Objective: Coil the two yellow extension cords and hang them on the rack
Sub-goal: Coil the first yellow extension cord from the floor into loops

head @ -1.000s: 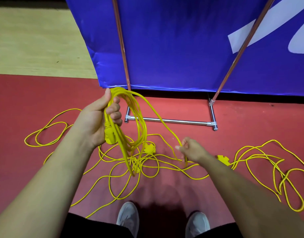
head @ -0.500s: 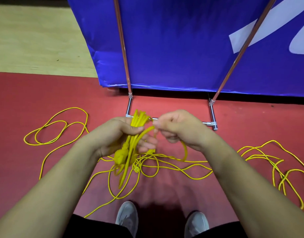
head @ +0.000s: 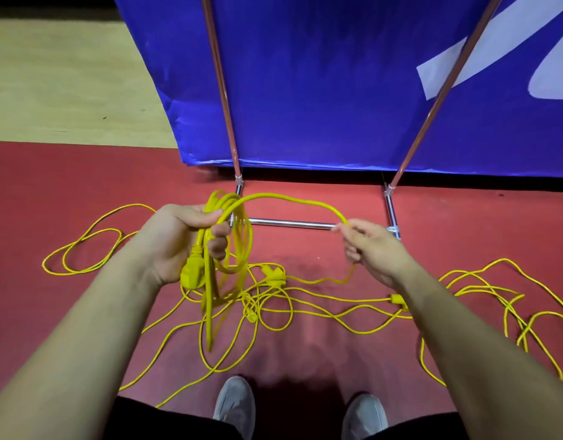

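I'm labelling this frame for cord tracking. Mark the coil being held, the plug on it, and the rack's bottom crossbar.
coil [head: 208, 293], head view, the hanging bundle of loops.
plug [head: 191, 276], head view, its rounded body.
rack's bottom crossbar [head: 289, 223], head view, middle of the chrome tube.

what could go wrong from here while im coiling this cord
1. The cord pinched by the right hand runs down to where strands cross around a floor plug; pulling may drag up a knot.
2. The coil in the left hand hangs in uneven loops that might slip out.
3. Strands lie just ahead of the shoes, so a step could snag them.
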